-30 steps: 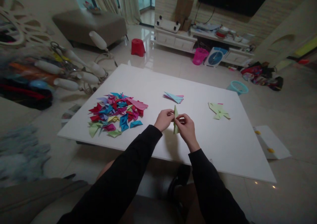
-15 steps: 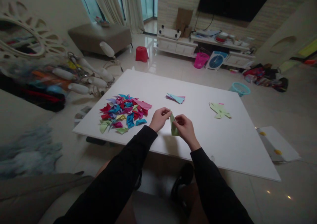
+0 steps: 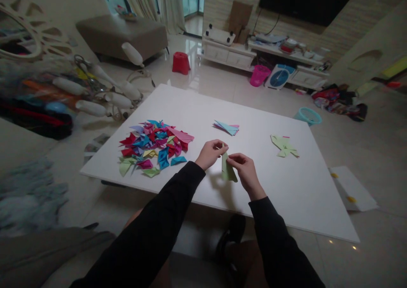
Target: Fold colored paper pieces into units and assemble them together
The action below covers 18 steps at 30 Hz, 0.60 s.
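Between my hands, above the table's near side, is a piece of folded green paper (image 3: 228, 171), held upright with its lower end hanging free. My left hand (image 3: 210, 153) pinches its top tip. My right hand (image 3: 244, 169) grips its right edge between thumb and fingers. To the left lies a heap of folded paper pieces (image 3: 155, 146) in red, blue, pink, purple, yellow and green. Beyond my hands rests a small stack of folded blue and pink papers (image 3: 226, 127). Several flat green folded papers (image 3: 284, 145) lie on the right.
The white table (image 3: 302, 194) spans the space before me. A white lamp with several arms (image 3: 117, 100) stands close to its left edge. Past the far side are a red stool (image 3: 181, 63), a pink bin (image 3: 260, 76) and a teal basket (image 3: 308, 116).
The green paper has turned in my fingers and now shows a longer, narrower face. My right hand has moved slightly right and down. The head view has shifted a little.
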Available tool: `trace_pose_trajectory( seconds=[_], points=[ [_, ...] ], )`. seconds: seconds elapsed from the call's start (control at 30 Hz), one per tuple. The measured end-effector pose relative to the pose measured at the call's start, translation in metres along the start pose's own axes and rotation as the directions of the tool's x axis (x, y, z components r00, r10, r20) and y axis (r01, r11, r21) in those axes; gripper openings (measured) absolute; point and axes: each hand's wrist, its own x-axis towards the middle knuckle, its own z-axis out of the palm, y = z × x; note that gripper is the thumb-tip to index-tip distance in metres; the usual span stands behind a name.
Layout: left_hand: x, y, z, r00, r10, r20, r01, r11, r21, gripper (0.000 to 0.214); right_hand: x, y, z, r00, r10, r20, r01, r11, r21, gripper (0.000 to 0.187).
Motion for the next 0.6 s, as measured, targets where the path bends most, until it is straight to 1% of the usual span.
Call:
trace_pose_trajectory(
  seconds=[0.13,0.27,0.37,0.5,0.6],
  points=[
    [0.005,-0.005,0.001,1.000,-0.002,-0.012,0.002,1.000,-0.025,0.027,0.002,-0.001,0.001,0.999,0.028,0.021,-0.029,0.999,0.020,0.034],
    [0.003,-0.005,-0.002,0.999,-0.033,-0.037,0.032,0.999,-0.022,0.026,0.001,-0.003,0.001,0.999,0.043,0.016,-0.043,0.999,0.020,0.034],
    [-0.003,-0.001,-0.009,0.997,-0.068,-0.044,0.069,0.998,0.008,0.029,-0.005,-0.008,0.003,0.997,0.047,0.061,-0.049,0.998,0.025,0.033],
    [-0.016,0.007,-0.020,0.993,-0.117,-0.020,0.116,0.990,-0.075,0.037,-0.019,-0.019,0.005,0.990,0.012,0.142,-0.013,1.000,0.007,0.032],
    [-0.027,0.012,-0.024,0.993,-0.117,0.014,0.118,0.987,-0.107,0.041,-0.028,-0.024,0.004,0.990,-0.019,0.141,0.019,1.000,-0.001,0.032]
  ],
)
